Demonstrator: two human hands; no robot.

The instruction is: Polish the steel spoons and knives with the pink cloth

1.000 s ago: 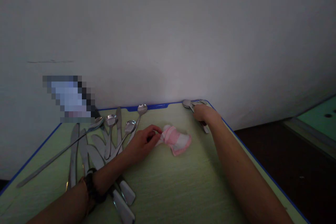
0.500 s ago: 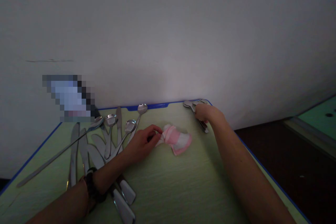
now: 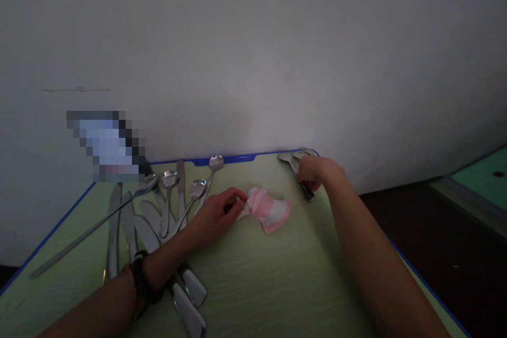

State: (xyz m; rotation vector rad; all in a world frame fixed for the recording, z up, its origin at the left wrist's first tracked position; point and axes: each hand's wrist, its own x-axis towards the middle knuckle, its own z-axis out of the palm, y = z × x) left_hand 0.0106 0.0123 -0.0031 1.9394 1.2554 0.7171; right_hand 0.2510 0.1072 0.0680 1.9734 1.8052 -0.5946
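Note:
My left hand [image 3: 216,215] lies on the green table [image 3: 253,285] with its fingers pinched on one end of a pink and white cloth [image 3: 269,208]. My right hand [image 3: 317,171] rests at the table's far right corner, fingers curled over the handles of a small bunch of spoons [image 3: 291,161]; whether it grips them I cannot see. To the left of my left hand lies a spread of spoons [image 3: 186,190] and knives [image 3: 127,227], some of them under my left forearm.
A white wall stands right behind the table. A blurred object [image 3: 106,145] sits at the back left. The table has a blue rim [image 3: 225,159]. A dark floor and another green surface [image 3: 479,174] are to the right.
My right hand has drawn slightly right and toward me along the spoon handles. My left hand and the cloth have barely moved.

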